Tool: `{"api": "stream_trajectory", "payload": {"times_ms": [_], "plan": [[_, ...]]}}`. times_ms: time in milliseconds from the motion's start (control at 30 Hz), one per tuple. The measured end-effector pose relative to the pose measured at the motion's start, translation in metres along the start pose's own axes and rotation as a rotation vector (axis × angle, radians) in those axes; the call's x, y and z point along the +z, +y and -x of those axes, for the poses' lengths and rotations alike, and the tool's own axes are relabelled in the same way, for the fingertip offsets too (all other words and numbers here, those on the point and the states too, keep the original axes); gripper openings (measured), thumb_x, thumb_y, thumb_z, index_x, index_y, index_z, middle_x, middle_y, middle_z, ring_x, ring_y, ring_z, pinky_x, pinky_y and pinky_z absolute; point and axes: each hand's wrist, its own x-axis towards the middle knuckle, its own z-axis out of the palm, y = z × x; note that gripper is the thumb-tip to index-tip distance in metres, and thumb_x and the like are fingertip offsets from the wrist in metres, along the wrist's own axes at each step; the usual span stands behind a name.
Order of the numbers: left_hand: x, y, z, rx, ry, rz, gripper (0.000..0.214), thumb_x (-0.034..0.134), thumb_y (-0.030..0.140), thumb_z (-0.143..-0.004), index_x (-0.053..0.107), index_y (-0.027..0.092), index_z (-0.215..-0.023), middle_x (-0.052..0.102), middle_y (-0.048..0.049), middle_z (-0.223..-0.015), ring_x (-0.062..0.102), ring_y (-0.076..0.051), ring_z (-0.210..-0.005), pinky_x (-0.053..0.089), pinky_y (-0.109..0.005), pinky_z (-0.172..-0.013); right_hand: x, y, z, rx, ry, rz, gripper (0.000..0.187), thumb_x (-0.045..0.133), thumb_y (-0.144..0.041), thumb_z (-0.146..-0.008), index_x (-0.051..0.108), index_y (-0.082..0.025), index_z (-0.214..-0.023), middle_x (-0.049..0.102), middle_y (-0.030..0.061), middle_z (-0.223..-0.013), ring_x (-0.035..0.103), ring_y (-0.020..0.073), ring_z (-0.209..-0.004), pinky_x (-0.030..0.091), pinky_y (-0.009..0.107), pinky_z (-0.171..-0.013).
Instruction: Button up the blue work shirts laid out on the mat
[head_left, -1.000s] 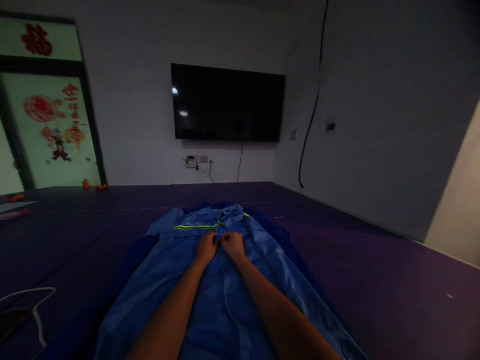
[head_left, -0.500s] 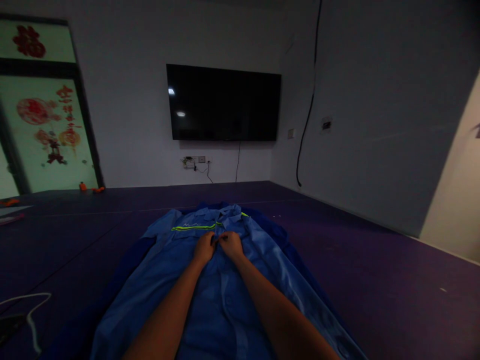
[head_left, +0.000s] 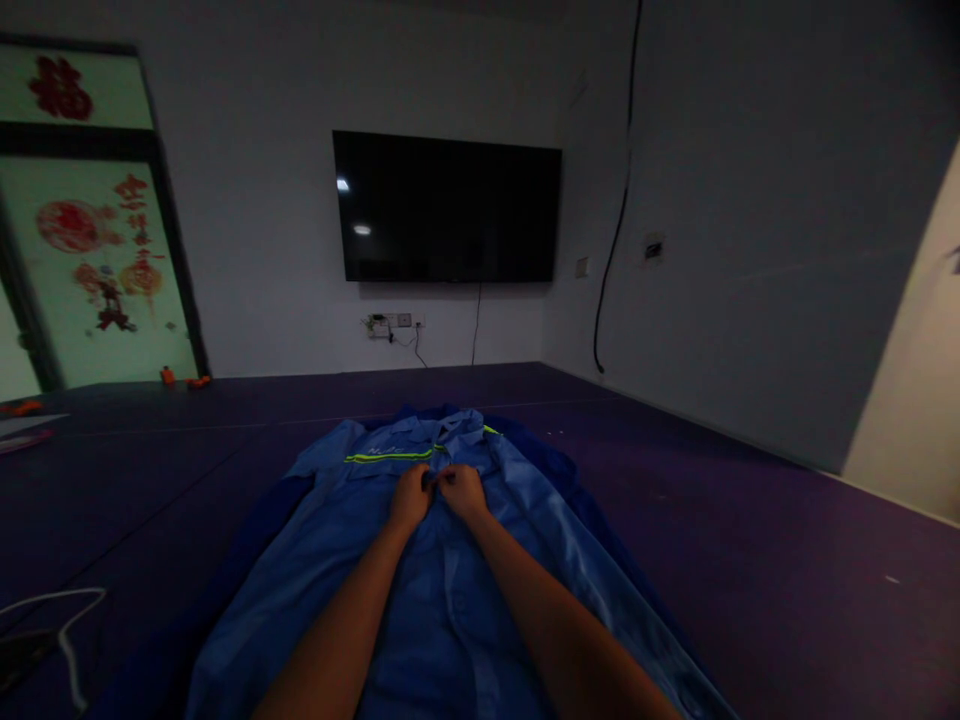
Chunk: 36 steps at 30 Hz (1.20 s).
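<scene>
A light-blue work shirt (head_left: 315, 560) with darker blue parts and yellow-green stripes lies spread out, its collar pointing away from me. My left hand (head_left: 411, 496) is closed in a pinch on the front placket, just below the chest stripe. Right beside it, my right hand (head_left: 462, 491) pinches the same placket from the other side, fingertips almost meeting the left ones. Whatever small part of the placket sits between the fingertips is hidden. Lower down, a button (head_left: 459, 603) shows on the placket between my forearms.
The shirt rests on a dark purple surface (head_left: 750, 560). A white cable (head_left: 71, 650) and a dark object lie at the lower left. Small orange items (head_left: 167, 375) stand near the glass door (head_left: 97, 260). A television (head_left: 450, 210) hangs on the far wall.
Both hands stay at the same spot on the placket, with barely any finger movement. The view has shifted very slightly.
</scene>
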Motion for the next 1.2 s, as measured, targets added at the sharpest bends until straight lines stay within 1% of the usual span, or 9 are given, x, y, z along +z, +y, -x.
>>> {"api": "stream_trajectory", "payload": {"times_ms": [133, 267, 367, 467, 767, 867, 1000, 1100, 1200], "plan": [[0.0009, -0.0013, -0.0009, 0.011, 0.004, -0.038, 0.016, 0.056, 0.008, -0.072, 0.062, 0.013, -0.086, 0.064, -0.0077, -0.088, 0.058, -0.018, -0.087, 0.042, -0.028, -0.079, -0.0003, 0.0000, 0.0000, -0.003, 0.006, -0.012, 0.020, 0.052, -0.013, -0.070, 0.071, -0.018, -0.073, 0.071, 0.0034, -0.079, 0.064, 0.0145, -0.074, 0.045, 0.018, -0.069], [0.0022, -0.0032, -0.0008, 0.036, 0.013, -0.027, 0.021, 0.054, 0.009, -0.073, 0.061, 0.011, -0.092, 0.063, -0.0103, -0.095, 0.057, -0.018, -0.090, 0.042, -0.029, -0.081, 0.0001, 0.0015, -0.0010, 0.004, 0.001, -0.015, 0.020, 0.052, -0.013, -0.070, 0.070, -0.019, -0.073, 0.071, 0.0029, -0.079, 0.064, 0.0143, -0.074, 0.045, 0.018, -0.069], [0.0026, -0.0043, -0.0004, 0.039, 0.007, -0.005, 0.025, 0.053, 0.009, -0.074, 0.060, 0.013, -0.098, 0.063, -0.0091, -0.100, 0.056, -0.018, -0.094, 0.041, -0.029, -0.085, 0.0011, 0.0034, -0.0020, 0.008, -0.011, -0.019, 0.020, 0.052, -0.014, -0.070, 0.070, -0.019, -0.076, 0.071, 0.0025, -0.080, 0.064, 0.0143, -0.074, 0.045, 0.018, -0.069], [0.0025, -0.0054, -0.0006, 0.038, -0.019, 0.013, 0.025, 0.053, 0.009, -0.074, 0.060, 0.015, -0.097, 0.063, -0.0073, -0.098, 0.057, -0.017, -0.093, 0.041, -0.029, -0.084, 0.0023, 0.0053, -0.0028, 0.011, -0.021, -0.034, 0.020, 0.051, -0.014, -0.070, 0.070, -0.018, -0.077, 0.071, 0.0026, -0.080, 0.064, 0.0143, -0.073, 0.045, 0.019, -0.070], [0.0033, -0.0070, -0.0025, 0.082, -0.025, 0.058, 0.021, 0.052, 0.009, -0.075, 0.060, 0.013, -0.094, 0.064, -0.0078, -0.095, 0.058, -0.017, -0.087, 0.043, -0.028, -0.080, 0.0044, 0.0060, -0.0021, -0.014, -0.026, -0.012, 0.022, 0.047, -0.010, -0.073, 0.067, -0.016, -0.080, 0.069, 0.0051, -0.084, 0.062, 0.0148, -0.080, 0.043, 0.020, -0.073], [0.0030, -0.0059, -0.0016, 0.075, -0.019, 0.039, 0.019, 0.053, 0.010, -0.075, 0.060, 0.012, -0.092, 0.064, -0.0085, -0.093, 0.059, -0.017, -0.086, 0.043, -0.028, -0.079, 0.0046, 0.0037, -0.0011, -0.015, 0.009, 0.003, 0.025, 0.046, -0.009, -0.074, 0.064, -0.015, -0.090, 0.067, 0.0062, -0.087, 0.061, 0.0150, -0.082, 0.043, 0.021, -0.074], [0.0020, -0.0037, 0.0001, 0.079, -0.009, 0.024, 0.021, 0.053, 0.009, -0.074, 0.060, 0.013, -0.094, 0.064, -0.0097, -0.096, 0.058, -0.018, -0.090, 0.043, -0.029, -0.081, 0.0040, 0.0014, 0.0008, -0.080, -0.031, 0.064, 0.046, 0.044, -0.003, -0.072, 0.055, -0.021, -0.112, 0.062, 0.0044, -0.100, 0.058, 0.0146, -0.090, 0.040, 0.022, -0.079], [0.0009, -0.0012, 0.0010, 0.090, -0.024, -0.016, 0.021, 0.051, 0.009, -0.075, 0.060, 0.014, -0.094, 0.064, -0.0088, -0.095, 0.057, -0.018, -0.090, 0.042, -0.029, -0.081, 0.0034, 0.0013, 0.0016, -0.107, -0.098, 0.126, 0.049, 0.041, -0.001, -0.072, 0.053, -0.024, -0.114, 0.058, 0.0048, -0.108, 0.056, 0.0153, -0.094, 0.039, 0.023, -0.081], [-0.0001, 0.0021, 0.0019, 0.097, -0.055, -0.090, 0.017, 0.049, 0.009, -0.077, 0.060, 0.013, -0.088, 0.064, -0.0090, -0.090, 0.058, -0.018, -0.087, 0.042, -0.028, -0.077, 0.0033, 0.0023, 0.0012, -0.083, -0.133, 0.170, 0.045, 0.039, -0.003, -0.074, 0.055, -0.021, -0.112, 0.056, 0.0076, -0.108, 0.056, 0.0159, -0.091, 0.040, 0.024, -0.079]]}}
